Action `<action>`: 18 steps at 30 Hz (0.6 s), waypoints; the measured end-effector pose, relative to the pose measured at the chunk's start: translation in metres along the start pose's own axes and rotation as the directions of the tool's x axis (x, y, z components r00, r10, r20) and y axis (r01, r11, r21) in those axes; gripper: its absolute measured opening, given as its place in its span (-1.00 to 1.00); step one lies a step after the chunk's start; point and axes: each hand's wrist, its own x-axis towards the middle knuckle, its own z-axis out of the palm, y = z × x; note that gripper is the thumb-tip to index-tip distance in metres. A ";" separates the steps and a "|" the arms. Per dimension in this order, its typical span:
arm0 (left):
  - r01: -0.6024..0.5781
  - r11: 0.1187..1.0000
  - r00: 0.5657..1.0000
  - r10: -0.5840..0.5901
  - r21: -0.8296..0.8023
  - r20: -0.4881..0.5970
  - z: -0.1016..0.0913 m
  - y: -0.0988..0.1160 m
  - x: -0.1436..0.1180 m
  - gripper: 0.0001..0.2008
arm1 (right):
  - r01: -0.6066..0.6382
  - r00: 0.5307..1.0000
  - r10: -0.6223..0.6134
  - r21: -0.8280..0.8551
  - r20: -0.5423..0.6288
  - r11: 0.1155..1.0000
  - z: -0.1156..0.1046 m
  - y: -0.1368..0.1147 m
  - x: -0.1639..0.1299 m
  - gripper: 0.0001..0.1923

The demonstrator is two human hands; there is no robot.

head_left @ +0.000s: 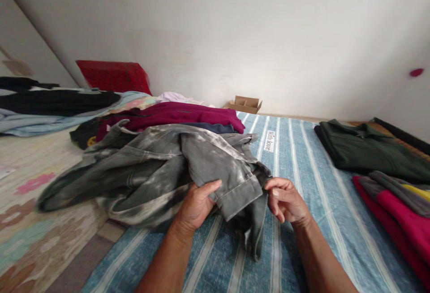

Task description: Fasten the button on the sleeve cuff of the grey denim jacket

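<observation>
Two hands on one gray garment, one cardboard box

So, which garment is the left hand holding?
The crumpled grey garment with whitish patches: the left hand grips its stitched edge. The maroon garment lies behind it, the folded dark green garment to the right, both untouched.

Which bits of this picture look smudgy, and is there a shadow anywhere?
Head view: the flowered cloth looks smeared toward the left edge; same head view: the "With love" lettering is readable; head view again: a soft shadow lies under the grey garment.
</observation>
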 end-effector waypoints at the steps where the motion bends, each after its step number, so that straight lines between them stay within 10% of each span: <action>1: 0.000 1.000 1.000 0.000 0.000 0.003 0.000 0.000 0.000 -0.46 | -0.008 1.000 0.008 -0.007 0.004 1.000 0.000 0.000 0.000 -0.69; 18: 0.008 0.999 1.000 -0.007 0.036 -0.020 0.001 0.000 0.000 -0.42 | -0.171 0.982 0.166 -0.054 -0.090 0.984 0.021 -0.005 0.008 -0.63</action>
